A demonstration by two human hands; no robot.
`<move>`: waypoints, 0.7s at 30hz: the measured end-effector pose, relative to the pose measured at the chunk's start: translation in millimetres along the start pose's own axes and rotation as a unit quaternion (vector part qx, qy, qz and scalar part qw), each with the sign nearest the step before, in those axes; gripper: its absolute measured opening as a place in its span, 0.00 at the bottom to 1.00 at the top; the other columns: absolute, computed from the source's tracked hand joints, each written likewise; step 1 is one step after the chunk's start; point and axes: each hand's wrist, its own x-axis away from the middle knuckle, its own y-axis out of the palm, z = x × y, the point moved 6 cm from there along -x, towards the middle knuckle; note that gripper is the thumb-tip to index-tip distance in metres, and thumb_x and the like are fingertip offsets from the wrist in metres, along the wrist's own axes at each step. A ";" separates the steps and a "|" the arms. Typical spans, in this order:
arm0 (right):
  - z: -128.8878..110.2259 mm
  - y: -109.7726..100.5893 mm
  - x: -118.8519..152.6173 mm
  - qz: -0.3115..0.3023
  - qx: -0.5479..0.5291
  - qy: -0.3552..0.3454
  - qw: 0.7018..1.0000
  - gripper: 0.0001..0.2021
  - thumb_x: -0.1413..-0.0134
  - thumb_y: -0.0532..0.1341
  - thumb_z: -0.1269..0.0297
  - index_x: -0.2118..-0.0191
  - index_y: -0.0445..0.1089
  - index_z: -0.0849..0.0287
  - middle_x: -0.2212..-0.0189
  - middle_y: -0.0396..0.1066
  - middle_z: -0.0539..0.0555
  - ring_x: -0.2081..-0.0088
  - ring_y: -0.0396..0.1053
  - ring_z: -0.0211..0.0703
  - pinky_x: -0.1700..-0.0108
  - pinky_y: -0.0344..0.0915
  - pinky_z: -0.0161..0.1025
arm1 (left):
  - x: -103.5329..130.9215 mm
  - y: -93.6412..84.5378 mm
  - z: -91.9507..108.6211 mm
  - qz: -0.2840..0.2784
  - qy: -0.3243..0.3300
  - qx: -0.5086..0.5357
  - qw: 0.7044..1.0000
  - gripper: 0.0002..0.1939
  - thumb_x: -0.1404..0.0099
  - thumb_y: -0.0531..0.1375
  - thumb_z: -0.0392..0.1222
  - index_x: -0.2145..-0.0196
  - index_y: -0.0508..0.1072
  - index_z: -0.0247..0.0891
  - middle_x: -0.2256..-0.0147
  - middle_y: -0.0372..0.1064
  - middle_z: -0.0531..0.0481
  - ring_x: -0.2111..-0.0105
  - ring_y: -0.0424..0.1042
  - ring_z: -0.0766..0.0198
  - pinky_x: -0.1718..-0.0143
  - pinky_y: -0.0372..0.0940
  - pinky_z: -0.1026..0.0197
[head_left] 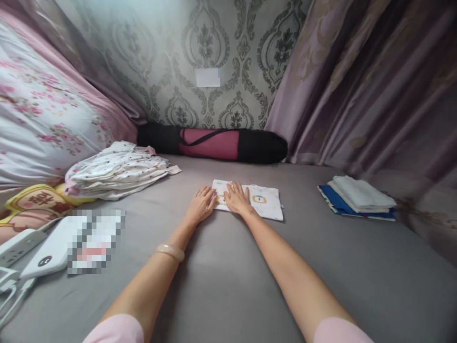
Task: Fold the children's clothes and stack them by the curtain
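A folded white cloth (268,202) with orange cartoon prints lies flat on the grey bed sheet (228,267). My right hand (236,197) presses on its left half, palm down, with fingers spread. At the cloth's left edge rests my left hand (203,204), laid flat, its fingertips by the edge. Neither hand grips anything. Part of the print is hidden under my right hand.
On the right lies a stack of folded cloths (360,195). A heap of patterned fabric (117,169), a power bank (53,245) and a power strip (21,245) are on the left. A long black and maroon bag (210,144) lies along the wall.
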 end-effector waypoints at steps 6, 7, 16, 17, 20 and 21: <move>1.9 10.0 0.5 0.017 0.014 0.001 1.000 0.29 0.34 0.37 0.53 0.32 0.48 0.56 0.31 0.41 0.55 0.32 0.36 0.51 0.35 0.30 0.57 | -1.1 -0.6 0.1 -0.010 -0.017 -0.008 1.000 0.22 0.28 0.46 0.46 0.43 0.66 0.35 0.41 0.62 0.40 0.39 0.58 0.53 0.39 0.55 0.50; 1.9 10.1 0.3 0.015 0.017 0.001 1.000 0.29 0.34 0.37 0.53 0.32 0.48 0.56 0.31 0.41 0.55 0.32 0.35 0.51 0.35 0.30 0.57 | -1.2 -0.6 -0.1 -0.009 -0.019 -0.008 1.000 0.22 0.28 0.46 0.46 0.43 0.66 0.36 0.41 0.62 0.41 0.39 0.58 0.53 0.39 0.55 0.50; -1.9 3.9 -5.5 -0.046 0.002 0.010 0.999 0.30 0.34 0.36 0.52 0.32 0.45 0.59 0.31 0.38 0.58 0.31 0.33 0.53 0.36 0.32 0.59 | -2.2 0.0 -5.2 0.001 -0.043 0.015 0.999 0.21 0.28 0.45 0.45 0.44 0.67 0.36 0.42 0.63 0.41 0.40 0.59 0.54 0.41 0.56 0.51; -5.4 2.0 -6.6 -0.043 -0.002 0.006 0.999 0.30 0.34 0.37 0.53 0.32 0.46 0.59 0.31 0.38 0.59 0.31 0.33 0.53 0.36 0.32 0.59 | -2.2 0.0 -5.7 0.003 -0.046 0.018 0.999 0.21 0.28 0.44 0.45 0.44 0.67 0.36 0.42 0.63 0.41 0.40 0.59 0.54 0.40 0.56 0.51; -21.0 -3.3 -10.2 -0.030 -0.005 -0.018 0.999 0.29 0.34 0.38 0.53 0.32 0.47 0.59 0.31 0.39 0.60 0.31 0.34 0.54 0.36 0.33 0.58 | -2.3 -0.3 -7.3 0.011 -0.053 0.025 0.998 0.21 0.28 0.44 0.45 0.44 0.66 0.37 0.42 0.63 0.41 0.40 0.60 0.55 0.40 0.56 0.50; -26.8 -4.1 -11.6 -0.028 -0.006 -0.024 0.999 0.29 0.34 0.38 0.53 0.32 0.47 0.59 0.31 0.39 0.60 0.31 0.34 0.53 0.36 0.33 0.58 | -2.3 -0.4 -7.7 0.013 -0.053 0.028 0.998 0.21 0.28 0.44 0.45 0.44 0.66 0.37 0.42 0.63 0.41 0.40 0.60 0.56 0.40 0.56 0.51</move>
